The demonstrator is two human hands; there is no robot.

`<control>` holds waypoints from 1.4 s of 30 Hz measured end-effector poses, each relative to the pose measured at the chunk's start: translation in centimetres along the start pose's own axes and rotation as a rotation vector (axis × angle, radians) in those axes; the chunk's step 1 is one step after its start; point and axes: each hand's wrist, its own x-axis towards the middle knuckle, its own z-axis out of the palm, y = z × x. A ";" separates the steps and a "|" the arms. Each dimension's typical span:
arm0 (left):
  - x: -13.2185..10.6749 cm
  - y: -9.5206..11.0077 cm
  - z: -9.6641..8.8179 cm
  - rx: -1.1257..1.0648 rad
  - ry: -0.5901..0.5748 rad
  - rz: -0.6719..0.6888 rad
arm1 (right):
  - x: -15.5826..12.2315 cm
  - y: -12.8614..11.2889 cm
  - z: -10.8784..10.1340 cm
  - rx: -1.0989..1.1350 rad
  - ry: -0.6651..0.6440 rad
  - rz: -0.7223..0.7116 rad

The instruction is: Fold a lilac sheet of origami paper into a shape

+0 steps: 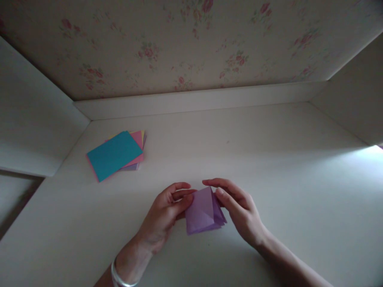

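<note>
A sheet of purple origami paper [200, 211], folded into a small layered square, is held up above the white desk near the middle of the view. My left hand [166, 213] pinches its left edge, thumb in front and fingers behind. At the upper right corner, my right hand [239, 207] has its thumb against the loose flaps, with some fingertips hidden behind them. The right index finger reaches over the top edge. Along the right side and the bottom, the layers stand slightly apart.
On the left of the white desk [284, 171] lies a fanned stack of coloured paper [115, 155], blue on top with pink, yellow and purple beneath. A white ledge [203, 99] and floral wallpaper [167, 48] bound the back. White panels rise at both sides.
</note>
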 end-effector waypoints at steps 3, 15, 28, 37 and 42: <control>0.1 0.0 -0.1 0.041 -0.004 0.039 | 0.0 -0.2 0.1 0.011 -0.033 0.023; 0.4 0.3 0.0 -0.004 0.098 -0.010 | 0.2 0.4 0.0 -0.125 -0.025 0.024; 0.3 -0.4 0.1 0.257 0.113 0.133 | 0.5 0.3 0.0 -0.368 0.064 0.031; 0.3 -0.5 -0.2 0.411 0.131 0.233 | 0.3 0.5 0.0 -0.355 0.018 0.019; 0.2 -0.5 -0.1 0.627 0.246 0.374 | 0.2 0.6 0.3 -0.286 -0.094 0.083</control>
